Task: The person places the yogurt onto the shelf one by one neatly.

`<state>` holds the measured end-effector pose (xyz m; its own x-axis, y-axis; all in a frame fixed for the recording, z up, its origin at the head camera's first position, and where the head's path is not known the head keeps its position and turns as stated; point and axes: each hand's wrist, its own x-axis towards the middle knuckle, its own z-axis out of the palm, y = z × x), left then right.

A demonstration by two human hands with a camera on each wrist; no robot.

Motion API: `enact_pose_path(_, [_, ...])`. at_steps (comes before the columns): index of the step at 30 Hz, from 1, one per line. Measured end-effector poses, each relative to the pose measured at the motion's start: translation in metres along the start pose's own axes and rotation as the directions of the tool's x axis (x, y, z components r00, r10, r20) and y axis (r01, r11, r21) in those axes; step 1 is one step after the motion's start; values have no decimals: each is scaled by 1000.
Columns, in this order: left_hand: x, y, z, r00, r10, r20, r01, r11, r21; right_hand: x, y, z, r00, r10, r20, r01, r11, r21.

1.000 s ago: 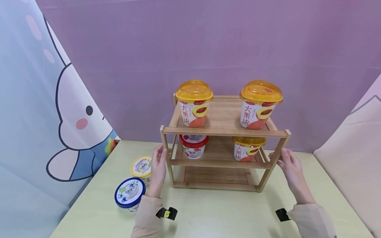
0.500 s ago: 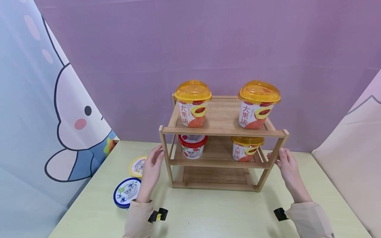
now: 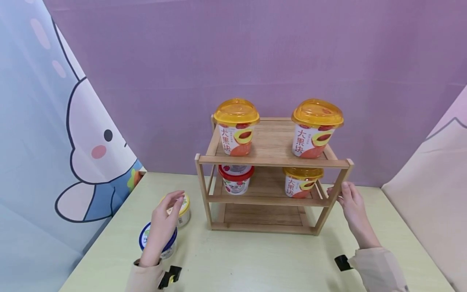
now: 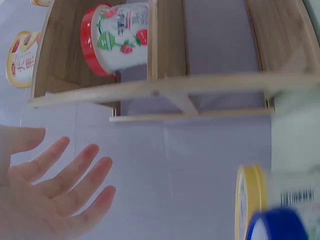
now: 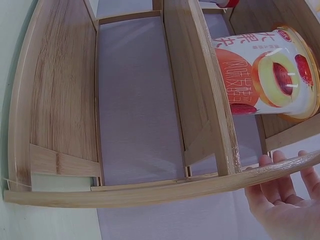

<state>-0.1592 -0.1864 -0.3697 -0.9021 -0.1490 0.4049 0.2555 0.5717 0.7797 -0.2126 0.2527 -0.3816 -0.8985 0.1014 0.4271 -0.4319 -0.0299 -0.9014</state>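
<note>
A left hand (image 3: 162, 225) loose beside the tubs, a right hand (image 3: 354, 207) on the wooden shelf (image 3: 273, 161)

At far left from where I'm standing hangs a pale blue cloth (image 3: 47, 142) with a big white cartoon animal on it. Next comes the tub with the blue lid (image 3: 169, 245), standing on the table (image 3: 255, 263), and just behind it the tub with the yellow lid (image 3: 184, 215). The left hand reaches across in front of both, fingers relaxed and spread, holding nothing; a gap shows between its fingertips and the tubs.

The shelf stands upright mid-table, before a purple cloth (image 3: 233, 52). On its top board, at the left, sits a fruit cup (image 3: 237, 134) with a domed orange lid. Below that, on the middle board, is the tub with the red lid (image 3: 236, 184). Toward the right end, a second domed cup (image 3: 316, 134) is up top, and a third (image 3: 303, 184) sits below it on the middle board.

At the right front post, the right hand's fingers are curled round the wood.
</note>
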Motion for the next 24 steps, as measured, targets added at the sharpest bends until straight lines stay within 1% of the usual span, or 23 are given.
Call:
enact_pose_path(2, [-4,-2,-7,1000,3,19,-4,999,39,0,0,0,1000,7,-2,-7,1000,-11])
enact_pose_path(6, [-10,-9,-18,999,23,37,-27,993,118,0,0,0,1000,11,-6,-11,1000,-26])
enact_pose_path(9, [-14,-15,-25,997,1,71,-14,983,184,0,0,0,1000,7,-6,-7,1000,-26])
enact_pose_path(14, [-18,-25,-35,990,-61,126,25,964,266,0,0,1,1000,0,-7,0,1000,-30])
enact_pose_path(17, [-22,-32,-40,989,-60,138,15,952,307,1,0,1,1000,0,-11,0,1000,-31])
enact_pose_path(21, [-26,-41,-45,987,-43,157,-15,936,351,1,-1,2,1000,3,-16,-4,999,-37])
enact_pose_path(24, [-28,-46,-48,982,-61,179,-12,925,379,0,-1,2,1000,2,-18,-3,999,-41])
